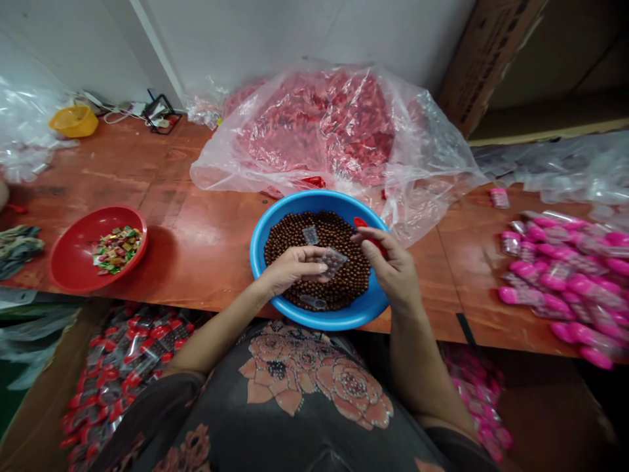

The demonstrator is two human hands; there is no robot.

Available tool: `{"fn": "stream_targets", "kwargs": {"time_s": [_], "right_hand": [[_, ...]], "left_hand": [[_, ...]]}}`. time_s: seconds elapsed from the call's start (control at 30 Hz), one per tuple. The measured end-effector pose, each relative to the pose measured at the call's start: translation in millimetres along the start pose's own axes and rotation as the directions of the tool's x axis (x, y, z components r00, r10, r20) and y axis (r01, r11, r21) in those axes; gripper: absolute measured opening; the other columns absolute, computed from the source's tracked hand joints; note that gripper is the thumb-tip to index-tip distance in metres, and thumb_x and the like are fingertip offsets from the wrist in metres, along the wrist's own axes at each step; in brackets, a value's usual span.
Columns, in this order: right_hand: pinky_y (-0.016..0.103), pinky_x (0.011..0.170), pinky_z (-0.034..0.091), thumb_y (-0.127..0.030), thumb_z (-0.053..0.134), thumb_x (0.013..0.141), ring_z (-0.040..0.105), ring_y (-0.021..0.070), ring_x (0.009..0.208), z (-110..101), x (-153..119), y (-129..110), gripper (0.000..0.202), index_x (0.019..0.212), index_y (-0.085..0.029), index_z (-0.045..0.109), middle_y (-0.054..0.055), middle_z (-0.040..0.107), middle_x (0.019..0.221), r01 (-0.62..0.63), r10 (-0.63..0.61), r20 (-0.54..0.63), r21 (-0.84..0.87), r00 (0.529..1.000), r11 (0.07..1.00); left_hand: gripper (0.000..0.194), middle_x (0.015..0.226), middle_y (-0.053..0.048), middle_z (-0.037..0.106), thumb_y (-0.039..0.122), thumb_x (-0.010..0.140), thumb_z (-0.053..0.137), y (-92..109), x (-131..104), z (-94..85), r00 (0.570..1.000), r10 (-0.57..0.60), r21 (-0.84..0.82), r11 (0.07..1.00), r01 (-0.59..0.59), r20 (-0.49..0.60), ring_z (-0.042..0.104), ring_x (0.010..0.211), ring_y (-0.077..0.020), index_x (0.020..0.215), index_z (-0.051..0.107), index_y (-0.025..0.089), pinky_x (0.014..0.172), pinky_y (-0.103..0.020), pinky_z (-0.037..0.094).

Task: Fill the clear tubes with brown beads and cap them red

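Observation:
My left hand (291,270) pinches a small clear plastic container (334,262) over the blue basin (339,319). Brown beads (289,237) fill much of the basin, and some show through or inside the container; I cannot tell which. At the basin's right rim my right hand (393,265) holds a red cap (361,223) between thumb and fingers. Another clear container (310,235) lies on the beads toward the back, and a clear scoop-like piece (313,302) rests near the front rim.
Behind the basin sits a large clear bag of red pieces (319,124). A red bowl (69,255) with wrapped sweets stands left. Pink-capped containers (570,275) are piled right. Below the table edge lie red-capped containers (128,367). A yellow bowl (73,122) stands back left.

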State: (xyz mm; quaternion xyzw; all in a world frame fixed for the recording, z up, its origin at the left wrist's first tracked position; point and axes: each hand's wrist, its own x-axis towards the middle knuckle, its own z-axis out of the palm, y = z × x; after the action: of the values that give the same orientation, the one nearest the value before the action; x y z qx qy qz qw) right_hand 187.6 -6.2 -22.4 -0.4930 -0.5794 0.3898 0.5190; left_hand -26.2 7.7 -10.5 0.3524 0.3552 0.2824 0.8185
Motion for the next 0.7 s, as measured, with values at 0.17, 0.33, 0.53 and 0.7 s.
{"fn": "stream_targets", "kwargs": {"time_s": [0.17, 0.33, 0.53, 0.7], "right_hand": [[0.042, 0.104, 0.052, -0.036, 0.051, 0.097, 0.064, 0.0200, 0.118, 6, -8, -2, 0.043, 0.140, -0.040, 0.049, 0.000, 0.060, 0.140, -0.059, 0.048, 0.061, 0.187, 0.997, 0.981], [0.049, 0.115, 0.044, -0.040, 0.049, 0.098, 0.056, 0.0216, 0.131, 13, -13, -2, 0.050, 0.147, -0.042, 0.040, -0.001, 0.056, 0.145, -0.098, 0.065, 0.191, 0.169, 0.979, 0.981], [0.048, 0.121, 0.034, -0.040, 0.051, 0.098, 0.047, 0.0209, 0.140, 12, -19, -3, 0.044, 0.142, -0.036, 0.052, -0.001, 0.052, 0.149, -0.013, 0.023, 0.263, -0.042, 0.965, 0.999], [0.049, 0.122, 0.032, -0.038, 0.053, 0.097, 0.042, 0.0226, 0.144, 4, -18, -3, 0.059, 0.152, -0.038, 0.033, 0.000, 0.045, 0.154, 0.114, -0.064, 0.375, -0.112, 0.925, 0.987]], "left_hand": [[0.044, 0.109, -0.010, 0.073, 0.022, 0.070, 0.080, -4, 1, 1.7, 0.999, 0.048, 0.059, 0.997, -0.049, 0.017, 0.066, 0.089, -0.0155, 0.112, 0.072, 0.016, 0.082, -0.032, 0.055], [0.046, 0.113, -0.010, 0.072, 0.030, 0.073, 0.079, -9, 2, 3.5, 0.996, 0.089, 0.127, 0.988, -0.090, 0.017, 0.066, 0.090, -0.0160, 0.116, 0.072, 0.017, 0.085, -0.035, 0.055], [0.039, 0.114, -0.010, 0.074, 0.027, 0.075, 0.076, -12, 2, 3.5, 0.981, 0.192, 0.241, 0.952, -0.190, 0.016, 0.066, 0.107, -0.0209, 0.112, 0.074, 0.017, 0.103, -0.042, 0.047], [0.039, 0.119, -0.010, 0.072, 0.027, 0.076, 0.075, -12, 1, -0.5, 0.967, 0.254, 0.324, 0.912, -0.250, 0.031, 0.066, 0.110, -0.0225, 0.114, 0.073, 0.018, 0.106, -0.044, 0.045]]}}
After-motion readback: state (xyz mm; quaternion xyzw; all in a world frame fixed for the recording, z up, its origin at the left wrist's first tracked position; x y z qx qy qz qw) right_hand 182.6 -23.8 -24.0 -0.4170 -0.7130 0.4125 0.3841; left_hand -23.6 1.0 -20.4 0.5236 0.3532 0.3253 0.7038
